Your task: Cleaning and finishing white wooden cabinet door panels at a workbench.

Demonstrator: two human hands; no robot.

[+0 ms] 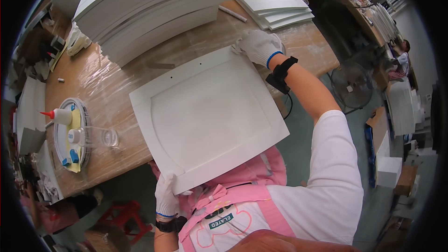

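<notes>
Head view: smooth white panel, squarish with a recessed, curved-edge field, overhangs the film-covered wooden table. Knit-gloved left hand grips its near corner; gloved right hand grips the far corner. Beyond: tall panel stack.

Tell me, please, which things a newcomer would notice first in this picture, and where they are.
The eye would probably go first to the large white panel in the centre, with the gloved left hand at its near-left corner and the gloved right hand at its far-right one. Next come the tall stack of white boards at the top and the red-tipped bottle on the left.
</notes>
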